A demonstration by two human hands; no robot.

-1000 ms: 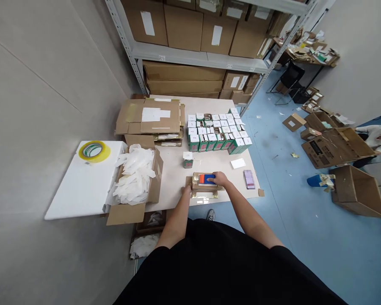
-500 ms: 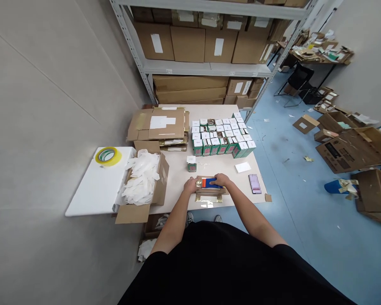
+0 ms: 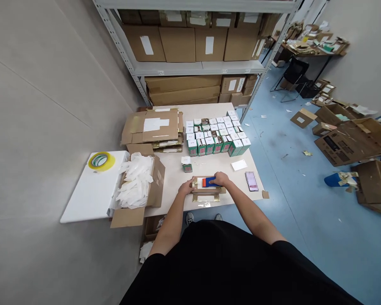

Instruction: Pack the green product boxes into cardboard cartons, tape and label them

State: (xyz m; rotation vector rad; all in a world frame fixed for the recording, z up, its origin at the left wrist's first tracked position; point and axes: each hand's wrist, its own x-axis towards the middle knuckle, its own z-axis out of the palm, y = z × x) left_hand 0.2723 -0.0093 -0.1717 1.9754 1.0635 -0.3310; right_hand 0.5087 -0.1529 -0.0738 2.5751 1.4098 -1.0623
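Observation:
On the near part of the table lies a cardboard box [image 3: 209, 191] with strips of brown tape and a white patch on top. My left hand [image 3: 186, 186] grips its left end, the fingers curled at the edge. My right hand [image 3: 220, 178] is closed around a flat blue tool with an orange end [image 3: 208, 182], resting on the box top. It looks like a scraper, though its exact kind is unclear. Just beyond my left hand stands a small green-and-white carton [image 3: 187, 165]. Right of my right hand lie a white card [image 3: 239, 165] and a phone-like slab with a purple face [image 3: 251, 181].
Rows of green-and-white cartons [image 3: 216, 137] stand farther back. Flattened cardboard [image 3: 136, 127] is stacked at the left, beside an open box [image 3: 158, 178] of crumpled white paper. A yellow tape roll [image 3: 109, 161] lies on a white board. Metal shelving [image 3: 190, 67] rises behind.
The tool in my right hand has slid slightly right along the box top, showing more of the white patch. My left hand stays at the box end; the whole view has shifted a little.

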